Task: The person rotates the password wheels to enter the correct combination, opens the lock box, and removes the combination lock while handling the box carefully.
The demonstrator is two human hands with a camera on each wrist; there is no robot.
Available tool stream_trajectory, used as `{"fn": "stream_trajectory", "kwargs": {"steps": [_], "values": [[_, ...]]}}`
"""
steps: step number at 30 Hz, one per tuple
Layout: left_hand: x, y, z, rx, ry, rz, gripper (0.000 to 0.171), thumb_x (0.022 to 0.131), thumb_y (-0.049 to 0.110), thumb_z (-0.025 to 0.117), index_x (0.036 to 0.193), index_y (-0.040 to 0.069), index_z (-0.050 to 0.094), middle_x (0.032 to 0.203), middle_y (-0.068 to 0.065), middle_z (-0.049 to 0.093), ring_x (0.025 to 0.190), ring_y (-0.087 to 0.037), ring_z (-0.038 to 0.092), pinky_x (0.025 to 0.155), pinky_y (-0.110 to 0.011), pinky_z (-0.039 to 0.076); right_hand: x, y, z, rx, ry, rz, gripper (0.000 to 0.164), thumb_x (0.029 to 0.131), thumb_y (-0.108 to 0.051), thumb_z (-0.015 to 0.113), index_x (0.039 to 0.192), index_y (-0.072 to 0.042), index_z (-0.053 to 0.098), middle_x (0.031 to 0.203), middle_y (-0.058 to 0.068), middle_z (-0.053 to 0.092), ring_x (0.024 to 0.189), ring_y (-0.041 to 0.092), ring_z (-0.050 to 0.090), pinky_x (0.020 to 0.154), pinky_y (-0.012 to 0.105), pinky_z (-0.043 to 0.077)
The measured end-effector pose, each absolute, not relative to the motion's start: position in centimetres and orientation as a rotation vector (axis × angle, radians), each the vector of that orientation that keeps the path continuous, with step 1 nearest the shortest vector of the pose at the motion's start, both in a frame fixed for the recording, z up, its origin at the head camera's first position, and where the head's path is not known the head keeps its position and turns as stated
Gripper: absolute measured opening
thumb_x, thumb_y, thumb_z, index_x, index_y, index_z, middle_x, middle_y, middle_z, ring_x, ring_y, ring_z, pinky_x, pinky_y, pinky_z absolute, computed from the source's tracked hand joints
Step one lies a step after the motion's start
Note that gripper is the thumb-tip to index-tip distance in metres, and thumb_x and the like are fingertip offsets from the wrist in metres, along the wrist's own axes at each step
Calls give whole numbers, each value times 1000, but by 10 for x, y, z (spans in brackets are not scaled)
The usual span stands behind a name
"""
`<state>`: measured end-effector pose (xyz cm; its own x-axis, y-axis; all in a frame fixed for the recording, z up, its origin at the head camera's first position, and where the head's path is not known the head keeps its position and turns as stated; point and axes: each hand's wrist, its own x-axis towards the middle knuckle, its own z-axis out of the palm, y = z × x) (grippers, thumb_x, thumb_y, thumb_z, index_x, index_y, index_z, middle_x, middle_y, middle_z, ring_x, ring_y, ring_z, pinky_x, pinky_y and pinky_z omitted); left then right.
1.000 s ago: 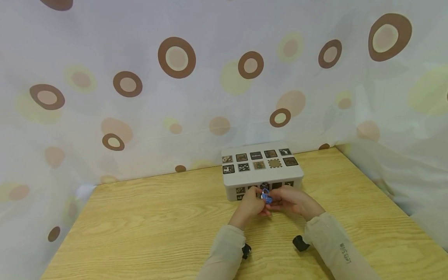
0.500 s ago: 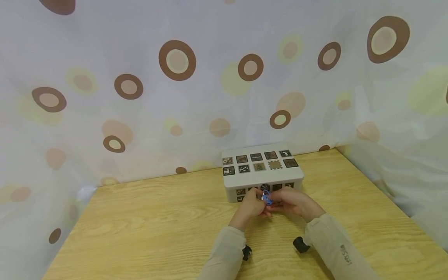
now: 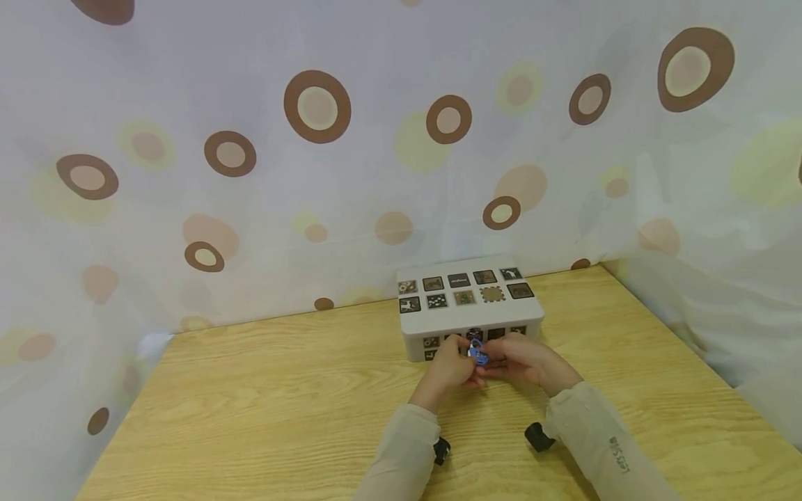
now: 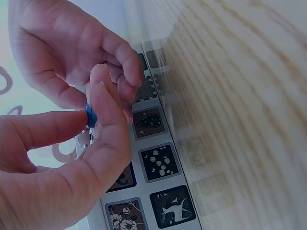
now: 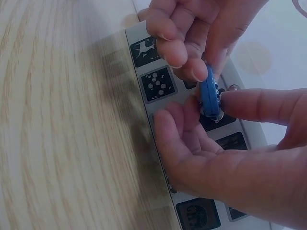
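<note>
A small blue padlock (image 3: 479, 357) with a metal shackle is held in front of the white box (image 3: 464, 316), just below the metal latch (image 3: 474, 334) on its front. My left hand (image 3: 447, 363) pinches the padlock from the left between thumb and fingers. From the other side my right hand (image 3: 525, 358) grips it, the thumb (image 5: 254, 109) pressing its face in the right wrist view. Edge-on there, the padlock (image 5: 209, 96) shows its narrow blue side. Fingers hide most of it in the left wrist view, leaving a blue sliver (image 4: 91, 116).
The box, its lid down and covered with dark square pictures, stands on a wood-grain table (image 3: 282, 390) near the back edge. Behind hangs a white curtain (image 3: 376, 174) with brown and yellow circles; it also runs along both sides. Black wrist cameras (image 3: 537, 437) sit under the sleeves.
</note>
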<state>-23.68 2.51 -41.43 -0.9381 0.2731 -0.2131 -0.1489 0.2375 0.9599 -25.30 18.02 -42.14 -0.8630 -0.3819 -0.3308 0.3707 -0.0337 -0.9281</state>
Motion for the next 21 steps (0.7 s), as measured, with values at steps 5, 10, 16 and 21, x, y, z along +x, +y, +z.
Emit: {"fn": "stream_trajectory", "kwargs": {"steps": [5, 10, 16, 21], "values": [[-237, 25, -415, 118, 2177, 1748, 26, 93, -9, 47, 119, -4, 46, 70, -14, 61, 63, -29, 69, 63, -36, 58, -253, 180, -422, -17, 1735, -1940, 17, 93, 1, 47, 90, 6, 63, 78, 7, 68, 73, 14, 67, 75, 27, 56], [-237, 24, -415, 135, 2185, 1741, 26, 94, -8, 48, 119, -5, 46, 69, -13, 61, 63, -28, 69, 61, -33, 58, -253, 180, -421, -47, 1751, -1940, 22, 94, 2, 48, 106, 17, 57, 82, 7, 66, 75, 14, 66, 75, 26, 56], [-238, 23, -416, 146, 2214, 1702, 27, 93, -8, 47, 120, -3, 47, 66, -12, 62, 67, -30, 70, 61, -34, 58, -253, 179, -422, -53, 1776, -1924, 34, 94, 3, 46, 120, 25, 44, 85, 8, 63, 77, 14, 65, 76, 26, 55], [-238, 24, -417, 142, 2216, 1698, 26, 93, -8, 48, 119, -2, 48, 66, -11, 61, 66, -30, 70, 61, -34, 58, -253, 180, -423, -56, 1781, -1921, 34, 94, 3, 46, 120, 25, 44, 85, 7, 63, 77, 13, 65, 76, 25, 55]]}}
